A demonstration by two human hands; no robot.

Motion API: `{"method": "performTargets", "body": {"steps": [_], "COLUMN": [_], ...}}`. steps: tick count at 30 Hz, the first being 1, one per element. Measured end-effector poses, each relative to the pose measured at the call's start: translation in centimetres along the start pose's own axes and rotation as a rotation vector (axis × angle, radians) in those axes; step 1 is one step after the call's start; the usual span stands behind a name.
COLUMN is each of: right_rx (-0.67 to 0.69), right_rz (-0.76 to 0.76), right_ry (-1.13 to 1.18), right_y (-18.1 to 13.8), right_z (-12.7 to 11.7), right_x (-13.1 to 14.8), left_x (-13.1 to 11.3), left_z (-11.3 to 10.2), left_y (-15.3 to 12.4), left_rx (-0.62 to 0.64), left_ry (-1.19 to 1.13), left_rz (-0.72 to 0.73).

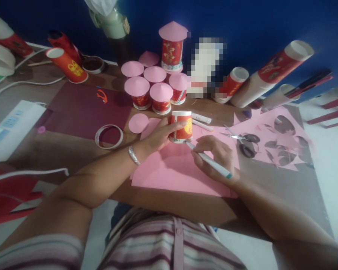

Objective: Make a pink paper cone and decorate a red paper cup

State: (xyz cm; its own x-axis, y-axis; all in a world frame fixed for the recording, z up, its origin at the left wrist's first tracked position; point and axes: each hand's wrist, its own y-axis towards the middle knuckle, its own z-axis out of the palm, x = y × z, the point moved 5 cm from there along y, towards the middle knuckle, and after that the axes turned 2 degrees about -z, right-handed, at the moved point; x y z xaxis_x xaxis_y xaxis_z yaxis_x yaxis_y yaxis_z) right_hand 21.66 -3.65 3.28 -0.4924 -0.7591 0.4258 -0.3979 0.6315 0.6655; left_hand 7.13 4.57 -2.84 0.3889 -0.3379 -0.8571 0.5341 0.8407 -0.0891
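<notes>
A red paper cup (181, 126) stands upside down on a pink paper sheet (174, 168). My left hand (160, 133) is wrapped round the cup's side and holds it down; a silver bracelet is on that wrist. My right hand (215, 153) grips a white pen (210, 160) whose tip touches the paper at the cup's base. Both forearms rest across the wooden table (73, 150).
Several pink-capped red cups (154, 90) cluster behind, one taller (172, 47). A pink paper circle (138, 122) and a tape ring (109, 136) lie left. Scissors (243, 140) sit on cut pink paper (281, 144). Stacked cup tubes (272, 71) lean at the right; dark red paper (81, 108) at left.
</notes>
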Motion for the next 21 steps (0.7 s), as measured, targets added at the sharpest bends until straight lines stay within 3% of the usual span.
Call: {"method": "performTargets", "body": {"steps": [21], "right_rx": [-0.007], "right_rz": [-0.027], "right_ry": [0.006], "right_y": [0.18], "right_z": [-0.16], "right_x": [0.04], "left_x": [0.62], "left_z": [-0.37], "left_y": [0.18], "left_rx": [0.028], "left_ry": [0.046], "left_rz": [0.031]}}
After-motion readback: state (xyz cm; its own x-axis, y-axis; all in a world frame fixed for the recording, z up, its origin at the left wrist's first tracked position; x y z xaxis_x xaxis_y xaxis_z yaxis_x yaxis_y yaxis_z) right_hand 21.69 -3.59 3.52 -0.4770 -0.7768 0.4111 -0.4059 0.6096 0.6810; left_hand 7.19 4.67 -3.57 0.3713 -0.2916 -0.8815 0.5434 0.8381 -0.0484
